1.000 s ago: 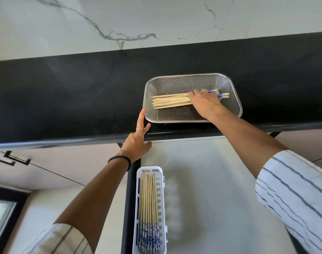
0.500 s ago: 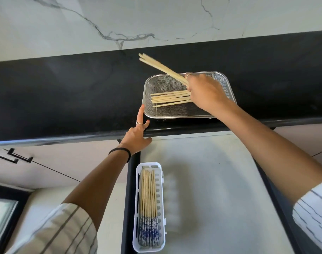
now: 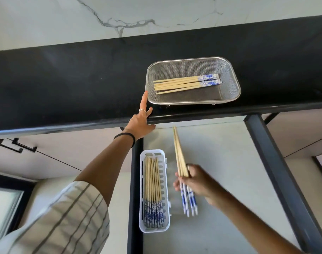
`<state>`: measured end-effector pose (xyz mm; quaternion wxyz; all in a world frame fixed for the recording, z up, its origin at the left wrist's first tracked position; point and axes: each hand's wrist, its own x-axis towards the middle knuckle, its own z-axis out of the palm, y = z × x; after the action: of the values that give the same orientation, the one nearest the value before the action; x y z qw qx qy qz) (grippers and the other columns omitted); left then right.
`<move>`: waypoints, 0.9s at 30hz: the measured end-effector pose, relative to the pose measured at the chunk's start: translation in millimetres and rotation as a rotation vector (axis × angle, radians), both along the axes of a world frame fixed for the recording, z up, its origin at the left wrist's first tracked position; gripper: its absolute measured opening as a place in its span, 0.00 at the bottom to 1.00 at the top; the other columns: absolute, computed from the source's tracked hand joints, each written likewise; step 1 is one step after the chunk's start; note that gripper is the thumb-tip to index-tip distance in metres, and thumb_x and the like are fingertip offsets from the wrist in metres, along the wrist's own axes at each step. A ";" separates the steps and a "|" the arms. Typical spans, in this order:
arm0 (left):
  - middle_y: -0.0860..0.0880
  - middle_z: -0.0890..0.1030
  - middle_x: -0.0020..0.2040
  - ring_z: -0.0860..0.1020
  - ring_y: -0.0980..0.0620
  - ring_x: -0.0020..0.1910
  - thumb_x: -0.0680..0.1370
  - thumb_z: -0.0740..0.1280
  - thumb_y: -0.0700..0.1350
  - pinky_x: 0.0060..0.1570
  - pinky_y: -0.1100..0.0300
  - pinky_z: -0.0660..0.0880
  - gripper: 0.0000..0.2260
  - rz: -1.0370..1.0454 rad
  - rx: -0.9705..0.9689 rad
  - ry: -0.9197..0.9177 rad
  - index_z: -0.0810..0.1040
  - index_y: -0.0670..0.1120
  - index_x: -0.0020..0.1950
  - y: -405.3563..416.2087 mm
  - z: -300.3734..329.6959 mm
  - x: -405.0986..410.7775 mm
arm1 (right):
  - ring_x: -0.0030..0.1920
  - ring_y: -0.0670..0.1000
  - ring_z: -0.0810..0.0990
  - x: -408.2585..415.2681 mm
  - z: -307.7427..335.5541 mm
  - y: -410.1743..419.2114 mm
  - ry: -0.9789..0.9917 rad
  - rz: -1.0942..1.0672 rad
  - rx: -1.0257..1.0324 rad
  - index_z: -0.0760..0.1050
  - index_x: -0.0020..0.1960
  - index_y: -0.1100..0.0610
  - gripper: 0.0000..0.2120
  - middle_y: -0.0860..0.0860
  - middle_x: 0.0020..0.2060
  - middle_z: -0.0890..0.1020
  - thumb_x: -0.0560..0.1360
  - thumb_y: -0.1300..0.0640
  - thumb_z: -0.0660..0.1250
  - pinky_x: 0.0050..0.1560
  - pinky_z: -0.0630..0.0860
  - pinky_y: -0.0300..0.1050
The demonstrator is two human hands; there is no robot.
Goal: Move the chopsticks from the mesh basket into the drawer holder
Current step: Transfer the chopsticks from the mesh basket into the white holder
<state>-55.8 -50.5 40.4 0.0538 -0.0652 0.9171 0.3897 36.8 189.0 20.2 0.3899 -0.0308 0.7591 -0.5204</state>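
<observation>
A steel mesh basket [image 3: 228,70] stands on the black countertop and holds several wooden chopsticks [image 3: 182,83] with blue-patterned ends lying lengthwise. A white slotted drawer holder [image 3: 166,182] sits at the left of the open drawer, filled with several chopsticks. My right hand [image 3: 200,184] is above the drawer, just right of the holder, closed around a bundle of chopsticks [image 3: 179,153] with tips pointing away from me. My left hand [image 3: 141,123] rests on the counter edge, one finger touching the basket's left corner.
The drawer has a pale liner [image 3: 220,162] and dark metal side rails [image 3: 277,162]. The black countertop [image 3: 64,85] runs left to right below a white marble wall [image 3: 156,11]. Cabinet fronts with black handles [image 3: 17,146] are at the left.
My right hand lifted a bundle of chopsticks out of the basket and brought it down over the drawer beside the holder. My left hand stayed on the counter edge.
</observation>
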 end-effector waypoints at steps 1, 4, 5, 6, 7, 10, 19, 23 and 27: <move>0.46 0.65 0.74 0.75 0.61 0.37 0.74 0.69 0.36 0.38 0.80 0.68 0.51 0.007 0.008 0.001 0.31 0.60 0.74 0.5 -0.3 -0.4 | 0.38 0.53 0.83 13.4 -12.6 -3.3 -0.062 0.017 0.046 0.72 0.47 0.58 0.05 0.56 0.39 0.83 0.79 0.66 0.60 0.45 0.80 0.51; 0.46 0.65 0.74 0.71 0.65 0.34 0.74 0.69 0.36 0.32 0.83 0.67 0.50 0.021 0.021 0.015 0.32 0.60 0.75 1.5 -1.2 -2.9 | 0.37 0.48 0.82 42.8 -36.2 -21.8 -0.204 0.090 0.126 0.71 0.50 0.57 0.02 0.53 0.40 0.83 0.79 0.61 0.61 0.41 0.81 0.45; 0.45 0.65 0.74 0.69 0.66 0.33 0.74 0.69 0.36 0.30 0.83 0.66 0.50 0.022 0.031 0.014 0.32 0.60 0.75 1.4 -1.1 -3.5 | 0.38 0.49 0.81 48.5 -40.9 -30.1 -0.216 0.115 0.150 0.70 0.53 0.58 0.03 0.53 0.41 0.83 0.79 0.61 0.61 0.42 0.79 0.47; 0.45 0.65 0.74 0.68 0.66 0.33 0.74 0.69 0.35 0.29 0.83 0.66 0.50 0.023 0.037 0.011 0.32 0.59 0.75 1.1 -0.8 -3.5 | 0.38 0.49 0.81 52.4 -44.9 -39.1 -0.214 0.134 0.178 0.70 0.56 0.59 0.06 0.54 0.42 0.84 0.79 0.61 0.61 0.40 0.77 0.47; 0.45 0.65 0.74 0.68 0.66 0.33 0.74 0.69 0.35 0.29 0.83 0.66 0.50 0.022 0.037 0.010 0.33 0.59 0.75 1.1 -0.1 -3.3 | 0.37 0.49 0.80 54.2 -48.0 -48.0 -0.210 0.143 0.201 0.69 0.59 0.60 0.09 0.55 0.43 0.85 0.79 0.61 0.60 0.36 0.74 0.44; 0.45 0.65 0.74 0.74 0.61 0.36 0.74 0.69 0.36 0.30 0.83 0.67 0.50 0.017 0.032 0.008 0.33 0.59 0.75 2.2 0.7 -1.8 | 0.35 0.50 0.81 54.7 -57.0 -73.2 -0.214 0.133 0.270 0.67 0.62 0.63 0.13 0.59 0.50 0.83 0.78 0.64 0.58 0.25 0.67 0.38; 0.46 0.66 0.73 0.76 0.42 0.60 0.74 0.69 0.36 0.46 0.71 0.67 0.49 0.041 0.012 0.032 0.33 0.59 0.76 2.3 4.4 2.5 | 0.53 0.56 0.81 34.9 -75.3 -94.8 -0.033 0.146 0.504 0.70 0.64 0.67 0.19 0.61 0.62 0.76 0.73 0.72 0.57 0.42 0.78 0.40; 0.46 0.66 0.74 0.79 0.57 0.50 0.74 0.69 0.35 0.40 0.78 0.67 0.50 0.030 0.038 0.018 0.34 0.60 0.75 1.7 2.4 -0.4 | 0.59 0.58 0.79 39.0 -82.1 -105.0 0.084 0.153 0.585 0.71 0.62 0.67 0.16 0.62 0.61 0.78 0.76 0.72 0.54 0.57 0.77 0.47; 0.46 0.65 0.74 0.77 0.61 0.43 0.74 0.69 0.34 0.34 0.80 0.67 0.50 0.030 0.053 0.013 0.34 0.61 0.75 -0.8 -2.7 -3.2 | 0.59 0.59 0.80 41.7 -82.8 -114.7 0.153 0.132 0.654 0.65 0.67 0.66 0.17 0.61 0.62 0.77 0.80 0.68 0.50 0.55 0.77 0.49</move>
<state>-59.0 -51.4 37.7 0.0437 -0.0750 0.9057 0.4150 78.5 74.3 -62.6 0.3538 0.0079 0.9092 -0.2194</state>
